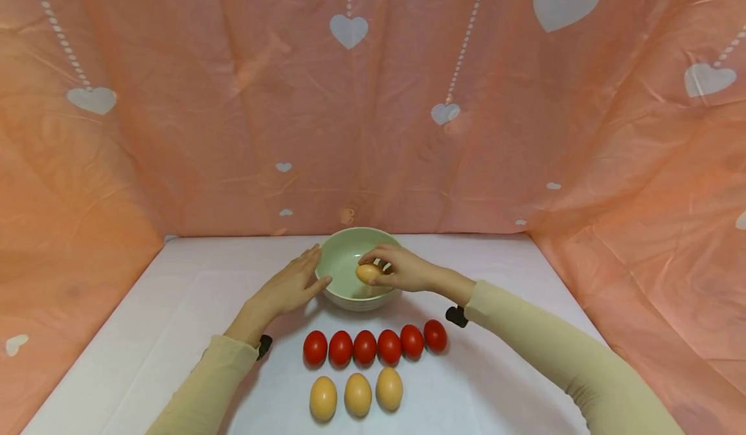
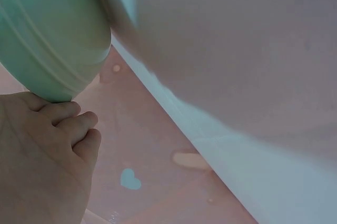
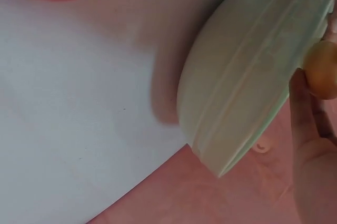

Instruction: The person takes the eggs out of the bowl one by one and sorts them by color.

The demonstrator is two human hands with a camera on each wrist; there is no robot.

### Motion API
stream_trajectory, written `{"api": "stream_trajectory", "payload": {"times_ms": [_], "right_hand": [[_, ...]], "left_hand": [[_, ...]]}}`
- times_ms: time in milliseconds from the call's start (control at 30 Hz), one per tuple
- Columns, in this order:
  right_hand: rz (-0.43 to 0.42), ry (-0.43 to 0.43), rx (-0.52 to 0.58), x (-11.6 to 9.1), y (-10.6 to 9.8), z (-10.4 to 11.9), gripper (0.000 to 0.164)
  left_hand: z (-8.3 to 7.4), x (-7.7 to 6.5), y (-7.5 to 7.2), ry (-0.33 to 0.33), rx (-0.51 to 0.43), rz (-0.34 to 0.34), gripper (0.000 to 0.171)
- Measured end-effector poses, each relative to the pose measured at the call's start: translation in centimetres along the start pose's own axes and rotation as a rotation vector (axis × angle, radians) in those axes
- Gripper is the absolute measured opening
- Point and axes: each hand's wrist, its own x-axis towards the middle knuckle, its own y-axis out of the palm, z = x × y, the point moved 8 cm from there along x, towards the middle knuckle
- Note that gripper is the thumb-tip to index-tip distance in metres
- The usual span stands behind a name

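A pale green bowl [image 1: 340, 254] stands towards the back of the table. My left hand [image 1: 289, 286] rests against its left side, fingers nearly straight at the rim and thumb spread along the near rim; in the left wrist view the fingertips touch the outer wall. My right hand [image 1: 408, 270] pinches a yellow egg [image 1: 367, 273] between thumb and fingers, over the inside of the bowl. The right wrist view shows this egg [image 3: 322, 70] at the rim's side, partly cut off. Nothing else shows in the visible part of the bowl.
Several red eggs [image 1: 364, 347] lie in a row in front of the bowl. Nearer me is a row of 3 yellow eggs [image 1: 358, 395]. A white cloth [image 1: 513, 357] covers the table, and an orange-pink curtain [image 1: 396, 182] with hearts closes off the back and sides.
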Motion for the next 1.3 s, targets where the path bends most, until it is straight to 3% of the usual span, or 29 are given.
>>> {"api": "stream_trajectory", "payload": {"times_ms": [300,633,867,1300], "right_hand": [[-0.109,0.02,0.077,-2.0,-1.4,0.6,0.038],[-0.233,0.076,0.182,-5.0,-1.3,0.9,0.039],[-0.309,0.063,0.233,-7.3,-0.4,2.1,0.038],[-0.406,0.166,0.324,-12.1,2.5,2.7,0.038]], "left_hand": [[-0.1,0.3,-0.2,0.013,0.021,-0.014,0.077],[0.0,0.1,0.0,0.004,0.024,-0.013,0.078],[0.1,-0.1,-0.1,0.007,0.04,-0.016,0.078],[-0.2,0.1,-0.2,0.015,0.048,-0.013,0.078]]}}
